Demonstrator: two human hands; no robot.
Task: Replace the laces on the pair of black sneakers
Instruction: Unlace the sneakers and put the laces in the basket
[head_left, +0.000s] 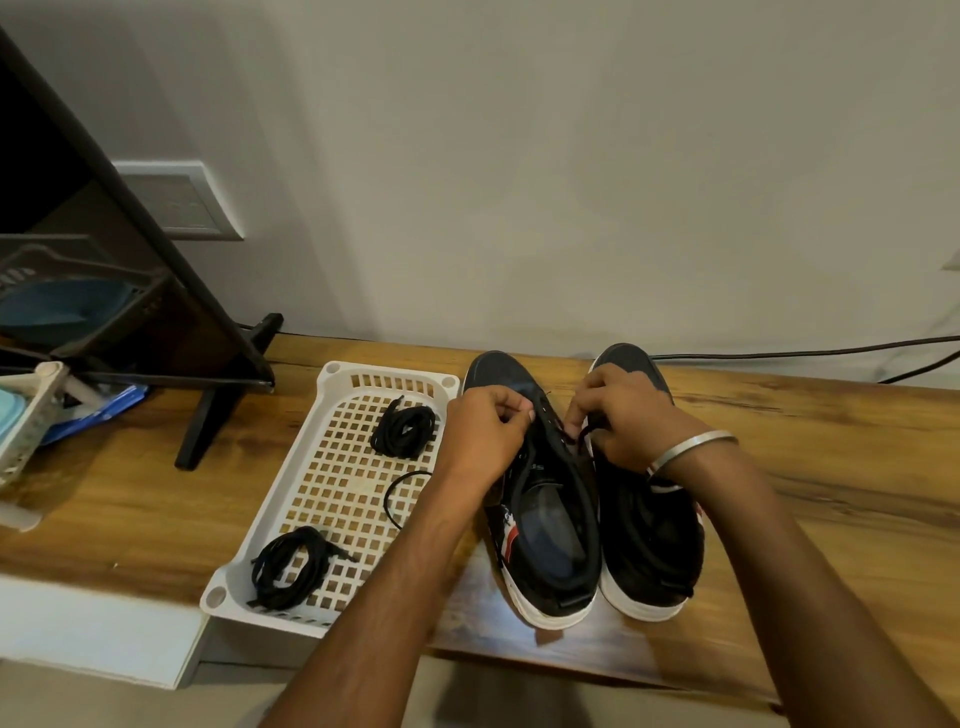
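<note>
White tray (270, 514) with two black lace bundles (404, 431) on my left, then my left hand (485, 431) pinching the left sneaker (545, 519) at its eyelets, my right hand (621, 415) pinching its lace end (587, 432), the right sneaker (649, 545) touching alongside on the wooden table (831, 467).

Soft, even indoor light is cast over the scene, moderately bright. A broad diagonal shadow is thrown across the wall (519, 156) from the left. A pale sheen is seen on the wooden table (831, 467) near its front edge. Straight lines are bent by wide-angle distortion towards the edges, and slight blur is present throughout.
</note>
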